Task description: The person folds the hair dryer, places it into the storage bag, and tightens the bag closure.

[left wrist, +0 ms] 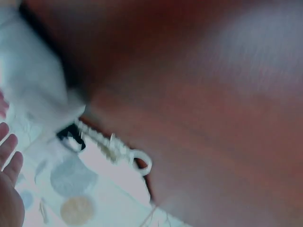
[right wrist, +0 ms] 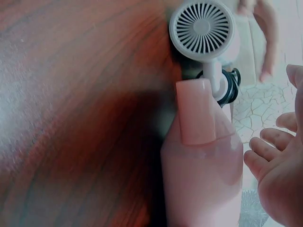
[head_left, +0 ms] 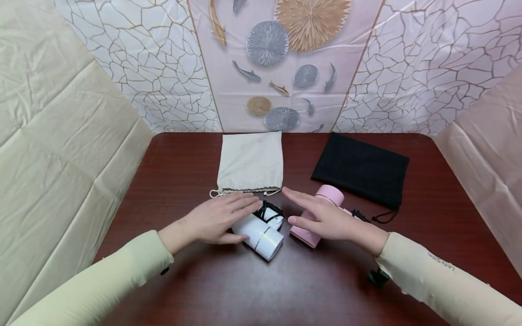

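A white hair dryer point(head_left: 263, 237) lies on the table with its black cord point(head_left: 265, 208) bundled by the handle; its grille point(right wrist: 202, 28) shows in the right wrist view. My left hand point(head_left: 218, 219) is over its rear part, palm down, fingers extended and hiding some of it. To the right lies a pink hair dryer point(head_left: 330, 194), partly covered by my right hand point(head_left: 330, 222). In the right wrist view, that hand's fingers are spread above the pink body point(right wrist: 203, 184), apart from it. The left wrist view is blurred, with the left hand at its edge.
Behind the white dryer lies a flat cream drawstring bag point(head_left: 250, 160). A black drawstring bag point(head_left: 363, 170) lies at the back right, its cord trailing toward the front. Patterned cloth point(head_left: 285, 90) hangs behind the dark red wooden table point(head_left: 175, 167), with plain cloth on both sides.
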